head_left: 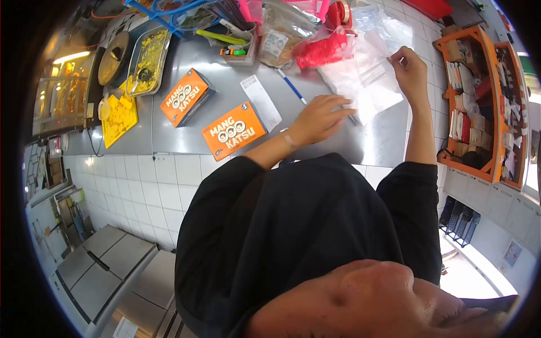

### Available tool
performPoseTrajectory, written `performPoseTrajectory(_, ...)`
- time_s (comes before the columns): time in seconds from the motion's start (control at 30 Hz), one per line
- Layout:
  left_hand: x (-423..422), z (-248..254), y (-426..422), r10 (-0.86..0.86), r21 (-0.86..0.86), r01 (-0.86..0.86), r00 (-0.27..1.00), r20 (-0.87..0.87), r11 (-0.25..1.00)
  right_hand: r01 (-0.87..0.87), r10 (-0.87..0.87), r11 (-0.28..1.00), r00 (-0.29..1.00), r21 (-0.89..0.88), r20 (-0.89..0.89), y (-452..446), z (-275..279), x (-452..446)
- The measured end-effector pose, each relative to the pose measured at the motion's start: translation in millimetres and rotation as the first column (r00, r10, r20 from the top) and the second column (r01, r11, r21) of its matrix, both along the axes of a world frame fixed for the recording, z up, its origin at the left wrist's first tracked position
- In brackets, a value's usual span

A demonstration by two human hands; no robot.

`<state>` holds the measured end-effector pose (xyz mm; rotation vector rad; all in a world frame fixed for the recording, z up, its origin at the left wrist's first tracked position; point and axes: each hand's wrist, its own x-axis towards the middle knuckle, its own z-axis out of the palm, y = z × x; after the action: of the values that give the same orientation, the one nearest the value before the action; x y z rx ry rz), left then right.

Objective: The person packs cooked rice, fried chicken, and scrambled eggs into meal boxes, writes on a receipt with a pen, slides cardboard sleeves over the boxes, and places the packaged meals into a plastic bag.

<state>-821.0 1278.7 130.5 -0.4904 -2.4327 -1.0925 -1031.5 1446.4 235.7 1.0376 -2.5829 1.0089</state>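
A stack of clear, whitish plastic bags (369, 84) lies at the right end of the steel counter. My right hand (410, 73) has thumb and fingers pinched on the upper right edge of the plastic. At its lower left edge is my left hand (324, 119), palm down, fingers stretched out and apart, fingertips at the plastic. Whether they press on it I cannot tell. Left of that hand are two orange printed boxes, one nearer (234, 129) and one farther (185, 97). A white printed slip (261, 102) and a blue pen (292, 86) lie between the boxes and the plastic.
Along the counter's back stand a holder with pens and a green-handled tool (221, 37), brown packets in plastic (277, 45), a red plastic bag (324, 49) and a tape roll (340, 14). A metal tray of yellow food (149, 62) stands left. An orange shelf (470, 101) stands right.
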Motion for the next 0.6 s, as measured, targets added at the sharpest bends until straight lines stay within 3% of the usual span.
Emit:
performPoseTrajectory(0.1,-44.7,-30.1,45.1,0.164,-0.191,-0.173,0.985,-0.058,0.966,0.047,-0.055,0.991,0.997,-0.122,-0.063,9.9,43.3,8.6)
performPoseTrajectory(0.13,-49.9,-57.5,49.5,0.19,-0.223,-0.172,0.98,0.063,0.959,0.1,-0.104,0.993,0.992,-0.058,-0.076,12.7,69.3,21.2)
performPoseTrajectory(0.2,-57.0,-108.2,57.8,0.242,-0.288,-0.154,0.922,0.302,0.945,-0.008,-0.01,0.996,0.98,-0.09,-0.2,18.9,105.1,32.8)
performPoseTrajectory(0.23,-62.5,-103.5,55.5,0.177,-0.15,-0.125,0.892,0.415,0.981,-0.065,0.037,0.993,0.964,-0.099,-0.264,24.2,114.8,34.5)
performPoseTrajectory(0.3,-71.9,-80.2,43.4,0.002,0.129,-0.099,0.802,0.598,0.987,-0.151,0.135,0.985,0.977,-0.085,-0.167,43.7,123.9,30.3)
performPoseTrajectory(0.33,-72.1,-67.0,44.6,-0.195,0.452,-0.151,0.752,0.63,0.879,-0.194,0.184,0.977,0.976,-0.084,-0.115,51.6,126.8,29.9)
performPoseTrajectory(0.37,-74.6,-59.9,46.0,-0.386,0.705,-0.151,0.748,0.54,0.693,-0.161,0.175,0.969,0.983,-0.189,0.059,53.6,127.2,32.8)
performPoseTrajectory(0.43,-76.0,-47.2,48.5,-0.631,0.977,-0.168,0.746,0.212,0.13,-0.054,0.209,0.928,0.894,-0.368,0.396,52.7,123.1,38.8)
performPoseTrajectory(0.47,-70.6,-37.7,41.9,-0.628,0.989,-0.077,0.765,0.141,0.129,-0.044,0.261,0.906,0.841,-0.421,0.474,55.2,117.3,33.4)
performPoseTrajectory(0.57,-53.4,10.6,18.1,-0.694,0.892,-0.163,0.692,-0.201,-0.422,0.051,0.368,0.843,0.671,-0.535,0.644,66.1,81.6,5.2)
performPoseTrajectory(0.6,-48.1,9.9,11.0,-0.655,0.916,-0.193,0.75,-0.094,-0.352,0.106,0.368,0.832,0.628,-0.544,0.686,67.9,66.2,-0.8)
